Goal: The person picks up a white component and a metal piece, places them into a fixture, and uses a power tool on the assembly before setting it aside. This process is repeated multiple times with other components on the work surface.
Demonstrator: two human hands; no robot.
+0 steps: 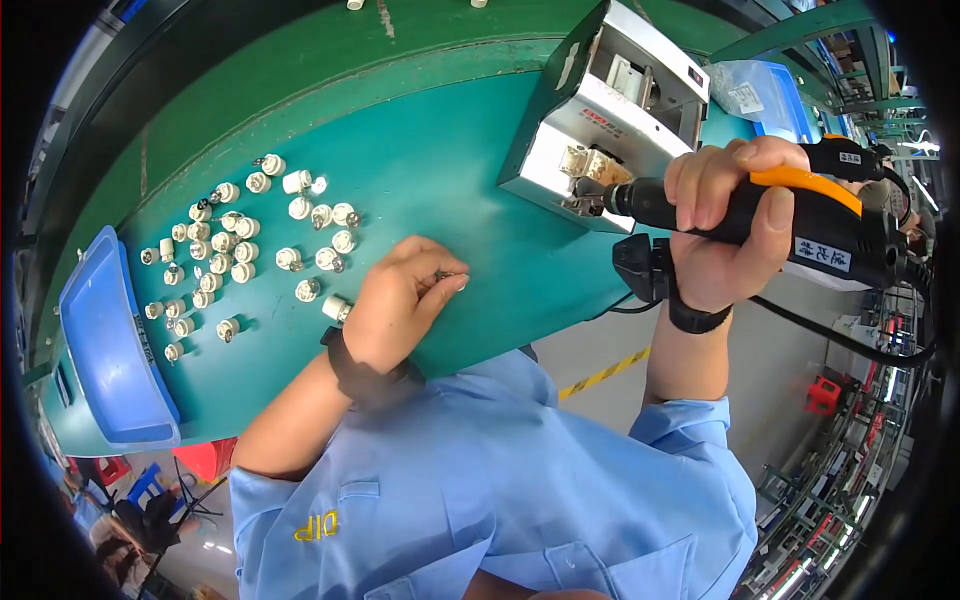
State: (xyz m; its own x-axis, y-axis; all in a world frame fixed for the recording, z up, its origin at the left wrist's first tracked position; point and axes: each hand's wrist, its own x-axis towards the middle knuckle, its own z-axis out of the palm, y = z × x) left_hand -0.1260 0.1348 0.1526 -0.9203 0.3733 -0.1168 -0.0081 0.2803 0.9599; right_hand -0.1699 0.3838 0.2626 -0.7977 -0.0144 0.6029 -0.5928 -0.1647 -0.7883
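My right hand is wrapped round a black electric screwdriver with an orange lever. The screwdriver's front end points left, at the opening of a metal box-shaped screw feeder; the exact contact at its tip is too small to tell. Over the green mat, my left hand is closed in a pinch. A small bit of something shows at its fingertips, too little to name. Left of that hand, several small white cylindrical parts with metal fittings lie scattered. One white part is right beside my left wrist.
An empty-looking blue tray sits at the mat's left end. Behind the feeder at right are a clear plastic bag and another blue bin. A black cable loops below the screwdriver. The green mat ends near my body.
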